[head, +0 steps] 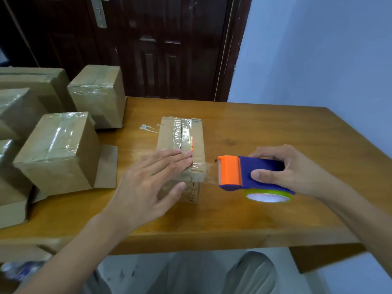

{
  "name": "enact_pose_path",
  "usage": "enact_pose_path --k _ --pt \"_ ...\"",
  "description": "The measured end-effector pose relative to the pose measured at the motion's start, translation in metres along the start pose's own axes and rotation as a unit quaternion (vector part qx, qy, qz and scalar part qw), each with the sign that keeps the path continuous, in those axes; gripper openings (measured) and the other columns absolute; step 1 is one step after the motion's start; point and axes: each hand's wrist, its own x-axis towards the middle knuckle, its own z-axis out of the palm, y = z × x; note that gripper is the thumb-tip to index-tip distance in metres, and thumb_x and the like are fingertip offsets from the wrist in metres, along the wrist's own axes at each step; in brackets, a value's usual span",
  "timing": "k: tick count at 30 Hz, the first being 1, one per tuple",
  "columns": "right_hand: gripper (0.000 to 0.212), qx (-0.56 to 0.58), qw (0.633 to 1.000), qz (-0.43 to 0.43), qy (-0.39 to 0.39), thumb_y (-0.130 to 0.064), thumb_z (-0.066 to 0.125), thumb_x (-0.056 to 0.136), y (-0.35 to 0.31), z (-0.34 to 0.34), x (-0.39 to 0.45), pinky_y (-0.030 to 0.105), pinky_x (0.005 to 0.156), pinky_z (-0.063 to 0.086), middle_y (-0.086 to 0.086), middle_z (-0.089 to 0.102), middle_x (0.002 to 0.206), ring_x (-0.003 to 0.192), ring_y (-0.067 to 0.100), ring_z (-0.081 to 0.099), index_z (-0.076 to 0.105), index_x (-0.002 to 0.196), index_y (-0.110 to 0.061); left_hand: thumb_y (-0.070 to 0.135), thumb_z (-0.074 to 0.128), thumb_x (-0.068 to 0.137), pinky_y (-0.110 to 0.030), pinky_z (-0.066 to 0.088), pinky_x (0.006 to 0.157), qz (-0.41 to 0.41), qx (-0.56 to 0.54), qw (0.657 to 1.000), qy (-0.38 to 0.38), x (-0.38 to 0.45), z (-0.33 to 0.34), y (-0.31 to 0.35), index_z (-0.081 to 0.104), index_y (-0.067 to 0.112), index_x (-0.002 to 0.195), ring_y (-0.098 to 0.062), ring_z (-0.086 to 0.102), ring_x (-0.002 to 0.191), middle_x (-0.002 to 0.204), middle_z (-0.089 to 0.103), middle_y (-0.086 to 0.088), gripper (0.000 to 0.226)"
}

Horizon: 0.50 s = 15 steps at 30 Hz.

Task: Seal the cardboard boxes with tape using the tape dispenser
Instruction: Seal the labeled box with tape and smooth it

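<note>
Small box (180, 153) mid-counter (265, 132). Left hand (148, 183) flat on top, fingers (176, 160) straight, pinning tape strip (210, 171). Right hand (284, 172) grips dispenser (250, 175) just off box's right side, stretching strip taut. Taped boxes (61, 151) stacked along left edge.

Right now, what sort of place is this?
Likely a room in a home used for packing parcels: a wooden table against a blue wall, a dark wooden door, and taped boxes stacked alongside.
</note>
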Motion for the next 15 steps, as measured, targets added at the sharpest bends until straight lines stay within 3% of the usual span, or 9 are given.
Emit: enact_pose_path --k 6,10,12,15 --pt "0.028 -0.073 0.997 0.025 -0.001 -0.054 0.073 0.086 -0.019 -0.002 0.005 0.019 0.063 0.052 -0.015 0.077 0.086 0.076 0.008 0.074 0.073 0.104 -0.032 0.038 0.063 0.099 -0.039 0.04 0.121 -0.037 -0.022 0.999 0.011 0.001 0.004 0.008 0.067 0.017 0.14 -0.008 0.049 0.145 0.148 0.062 0.008 0.046" --pt "0.044 -0.191 0.979 0.062 0.006 -0.074 0.066 0.077 -0.047 0.004 0.019 0.023 0.059 0.053 -0.016 0.073 0.076 0.07 0.005 0.069 0.072 0.093 -0.034 0.042 0.062 0.099 -0.038 0.039 0.122 -0.043 -0.02 0.999 -0.005 -0.001 0.002 0.007 0.065 0.02 0.143 -0.006 0.047 0.146 0.149 0.061 0.009 0.049" --pt "0.047 -0.305 0.95 0.066 0.026 -0.08 0.064 0.076 -0.065 0.008 0.025 0.027 0.061 0.054 -0.017 0.07 0.073 0.07 0.005 0.066 0.069 0.092 -0.036 0.044 0.061 0.099 -0.037 0.039 0.122 -0.052 -0.022 0.998 -0.005 -0.001 0.003 0.007 0.065 0.021 0.144 -0.005 0.046 0.147 0.149 0.06 0.009 0.051" --pt "0.047 -0.472 0.876 0.064 0.073 -0.076 0.065 0.082 -0.075 0.028 0.035 0.029 0.066 0.055 -0.014 0.067 0.083 0.081 0.01 0.062 0.064 0.098 -0.032 0.043 0.062 0.1 -0.038 0.04 0.121 -0.059 -0.023 0.998 0.009 -0.001 0.005 0.009 0.066 0.021 0.143 -0.007 0.048 0.145 0.147 0.062 0.008 0.049"
